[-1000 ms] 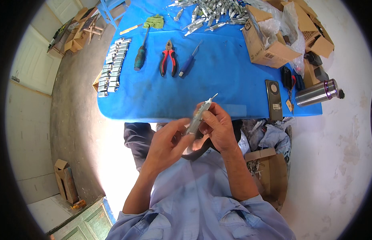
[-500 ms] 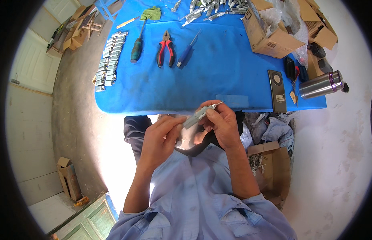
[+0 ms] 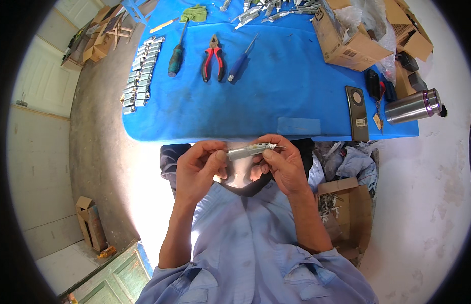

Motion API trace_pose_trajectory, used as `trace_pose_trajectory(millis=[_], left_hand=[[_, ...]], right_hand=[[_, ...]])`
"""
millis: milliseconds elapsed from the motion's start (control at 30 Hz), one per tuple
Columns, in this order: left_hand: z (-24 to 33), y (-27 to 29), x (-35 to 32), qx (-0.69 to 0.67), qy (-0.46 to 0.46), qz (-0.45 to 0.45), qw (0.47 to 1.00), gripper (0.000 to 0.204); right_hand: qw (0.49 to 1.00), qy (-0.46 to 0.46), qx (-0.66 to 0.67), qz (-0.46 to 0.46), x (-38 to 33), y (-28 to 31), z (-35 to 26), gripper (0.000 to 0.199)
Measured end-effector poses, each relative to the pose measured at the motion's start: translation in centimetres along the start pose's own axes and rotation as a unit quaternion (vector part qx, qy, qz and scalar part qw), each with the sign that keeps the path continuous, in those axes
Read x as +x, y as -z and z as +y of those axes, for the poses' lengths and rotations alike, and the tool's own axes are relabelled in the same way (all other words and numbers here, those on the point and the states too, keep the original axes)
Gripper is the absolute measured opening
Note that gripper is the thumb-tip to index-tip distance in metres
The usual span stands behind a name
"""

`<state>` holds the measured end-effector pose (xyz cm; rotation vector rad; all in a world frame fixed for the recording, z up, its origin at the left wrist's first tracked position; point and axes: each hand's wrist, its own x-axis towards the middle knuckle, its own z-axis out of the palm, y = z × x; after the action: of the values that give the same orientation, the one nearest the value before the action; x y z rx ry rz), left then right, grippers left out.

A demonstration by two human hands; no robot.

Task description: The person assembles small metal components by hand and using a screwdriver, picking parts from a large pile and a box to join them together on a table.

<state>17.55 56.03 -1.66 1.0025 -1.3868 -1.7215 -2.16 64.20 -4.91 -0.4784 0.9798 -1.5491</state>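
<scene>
A slim silver-grey metal part, with a thin pointed rod at its right end, lies nearly level between my hands just off the table's front edge. My left hand pinches its left end between thumb and fingers. Around the other end close the thumb and fingers of my right hand, hiding some of it. What kind of part it is, I cannot make out. Similar grey pieces lie in a loose pile at the far side of the blue-covered table.
Neat rows of metal parts line the table's left side. A green-handled screwdriver, red-and-black pliers and a blue screwdriver lie centrally. To the right are a phone, steel flask and cardboard box.
The metal part has turned from a slant to nearly level. My left hand has risen slightly and rolled, its thumb now showing on the part's left end.
</scene>
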Motion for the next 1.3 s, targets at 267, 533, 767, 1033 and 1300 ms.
trace_pose_trajectory(millis=[267, 533, 767, 1033, 1300], left_hand=[[0.1, 0.6, 0.7, -0.016, -0.008, 0.008, 1.0, 0.024], [0.2, 0.5, 0.9, -0.005, -0.005, 0.019, 1.0, 0.024], [0.0, 0.3, 1.4, 0.024, -0.019, 0.009, 0.999, 0.023], [1.2, -0.8, 2.7, 0.125, 0.005, -0.062, 0.99, 0.025], [2.2, -0.7, 10.1, 0.332, -0.163, 0.007, 0.929, 0.021]], right_hand=[[0.998, -0.02, -0.06, -0.02, -0.2, 0.9, 0.7, 0.033], [0.987, 0.01, -0.153, -0.058, -0.4, 0.4, 1.1, 0.034], [0.978, -0.074, -0.159, -0.111, -1.2, -0.8, -0.2, 0.04], [0.969, -0.14, -0.166, -0.122, -1.1, -0.2, 1.3, 0.027], [0.997, -0.06, -0.031, 0.032, -0.7, 0.8, 2.3, 0.029]])
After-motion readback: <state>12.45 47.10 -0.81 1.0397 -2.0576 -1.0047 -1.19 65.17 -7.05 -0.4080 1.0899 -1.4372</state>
